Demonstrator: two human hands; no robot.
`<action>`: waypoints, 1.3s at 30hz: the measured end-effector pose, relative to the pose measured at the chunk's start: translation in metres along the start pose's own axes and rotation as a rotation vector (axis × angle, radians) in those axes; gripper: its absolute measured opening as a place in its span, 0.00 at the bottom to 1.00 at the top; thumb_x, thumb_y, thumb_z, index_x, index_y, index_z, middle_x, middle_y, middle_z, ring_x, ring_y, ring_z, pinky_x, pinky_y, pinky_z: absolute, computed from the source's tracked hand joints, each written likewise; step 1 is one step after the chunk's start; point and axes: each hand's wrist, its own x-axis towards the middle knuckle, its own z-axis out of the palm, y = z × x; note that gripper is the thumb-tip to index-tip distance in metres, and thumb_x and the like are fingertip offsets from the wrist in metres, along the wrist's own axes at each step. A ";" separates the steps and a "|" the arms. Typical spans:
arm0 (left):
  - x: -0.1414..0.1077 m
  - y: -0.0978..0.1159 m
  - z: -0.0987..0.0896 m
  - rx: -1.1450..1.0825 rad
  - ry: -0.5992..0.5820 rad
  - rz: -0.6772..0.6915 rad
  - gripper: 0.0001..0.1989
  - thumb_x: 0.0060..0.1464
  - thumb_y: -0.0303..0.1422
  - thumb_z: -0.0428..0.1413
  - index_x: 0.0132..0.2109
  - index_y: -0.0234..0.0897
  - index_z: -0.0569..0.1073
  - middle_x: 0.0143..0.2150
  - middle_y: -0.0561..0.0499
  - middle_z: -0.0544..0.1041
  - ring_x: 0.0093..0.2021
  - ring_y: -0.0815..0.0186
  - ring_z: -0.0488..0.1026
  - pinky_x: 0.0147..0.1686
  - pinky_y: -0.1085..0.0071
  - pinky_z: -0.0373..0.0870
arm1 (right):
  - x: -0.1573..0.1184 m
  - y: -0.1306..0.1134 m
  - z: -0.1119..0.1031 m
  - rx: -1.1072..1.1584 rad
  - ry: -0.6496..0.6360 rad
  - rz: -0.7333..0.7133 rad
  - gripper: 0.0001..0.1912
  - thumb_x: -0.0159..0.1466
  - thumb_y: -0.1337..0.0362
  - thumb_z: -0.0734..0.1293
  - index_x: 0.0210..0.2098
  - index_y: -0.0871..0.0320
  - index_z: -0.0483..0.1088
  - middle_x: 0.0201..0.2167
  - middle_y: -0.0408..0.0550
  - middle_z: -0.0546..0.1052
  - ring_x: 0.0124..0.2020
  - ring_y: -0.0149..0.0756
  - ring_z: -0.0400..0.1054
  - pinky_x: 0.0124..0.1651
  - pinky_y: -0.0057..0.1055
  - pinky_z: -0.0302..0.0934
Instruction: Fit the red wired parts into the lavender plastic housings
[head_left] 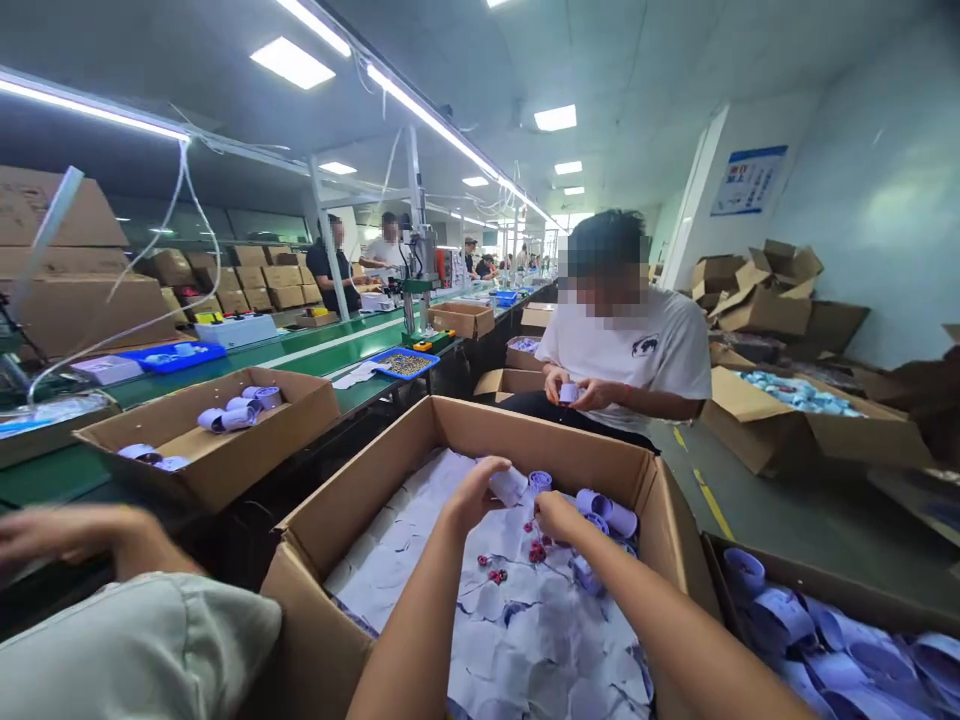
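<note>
My left hand [474,492] is closed around a pale lavender plastic cylinder [509,485], held over a large cardboard box [360,485]. Just to its right, my right hand [559,518] has its fingers pinched together, and what they hold is hidden. Below both hands, small red parts [537,551] with thin dark wires lie on a white, scalloped layer [517,640] in the box. A short lavender ring-like cylinder [539,482] stands just behind my right hand. More lavender cylinders [619,517] lie along the box's right side.
A co-worker [626,345] sits across, handling a similar cylinder. Left, a forearm and pale sleeve [135,640] reach in close. Cardboard boxes of cylinders stand at left [217,490] and right [840,640]. A green conveyor bench [315,350] carries a blue tray [405,362] of small parts.
</note>
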 end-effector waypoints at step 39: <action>0.006 -0.006 -0.016 0.041 -0.466 0.094 0.17 0.29 0.31 0.55 0.32 0.28 0.74 0.29 0.46 0.69 0.28 0.68 0.64 0.28 0.72 0.61 | -0.040 -0.039 -0.032 1.185 -0.226 -0.093 0.20 0.56 0.54 0.65 0.42 0.60 0.73 0.37 0.50 0.74 0.35 0.33 0.68 0.26 0.23 0.57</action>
